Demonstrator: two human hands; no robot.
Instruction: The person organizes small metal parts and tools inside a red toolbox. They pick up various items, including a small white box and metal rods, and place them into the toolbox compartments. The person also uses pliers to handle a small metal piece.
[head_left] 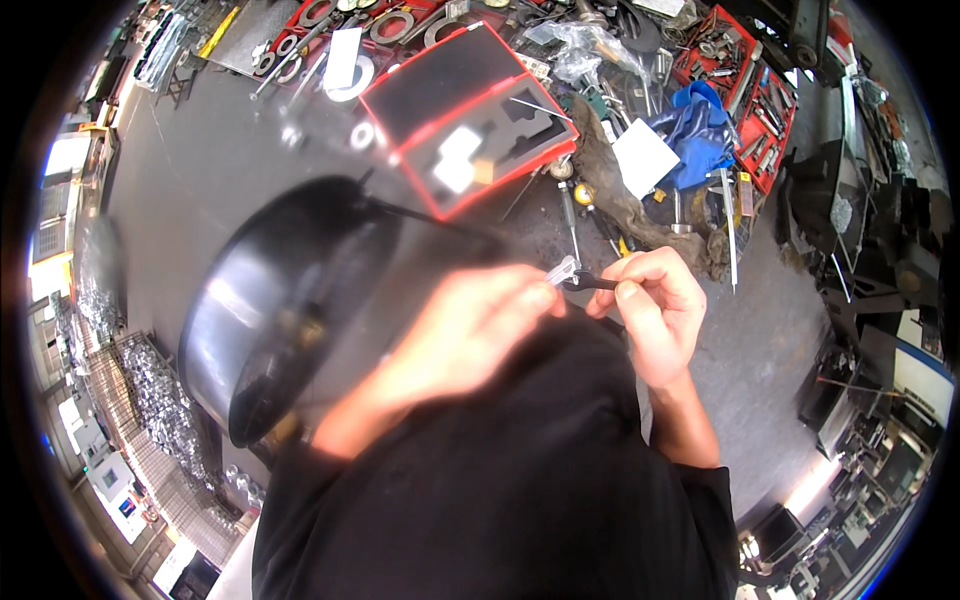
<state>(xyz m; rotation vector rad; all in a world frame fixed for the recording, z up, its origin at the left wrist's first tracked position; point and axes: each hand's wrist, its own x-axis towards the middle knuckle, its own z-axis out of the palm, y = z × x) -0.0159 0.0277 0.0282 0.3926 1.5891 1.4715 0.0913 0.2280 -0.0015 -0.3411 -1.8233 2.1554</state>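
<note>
Both of my hands meet in front of my black shirt. My left hand (pixel 470 325), slightly blurred, is closed in a pinch on a small clear or silvery piece (pixel 563 270). Between the thumb and fingertips of my right hand (pixel 662 315) is a slim black piece (pixel 597 284), its end touching the clear one. Whether the two are joined I cannot make out. Beyond the hands lies an open red case (pixel 553 152) with dark foam and cut-outs. Several hand tools, among them a thin-shafted one (pixel 570 218), lie between the case and my hands.
A large shiny black rounded object (pixel 290 310) stands close on my left. At the back right are a blue cloth (pixel 697 140), a white paper sheet (pixel 645 158), a brown rag (pixel 610 170) and red trays (pixel 770 125) of tools. Metal rings (pixel 392 27) lie at the back.
</note>
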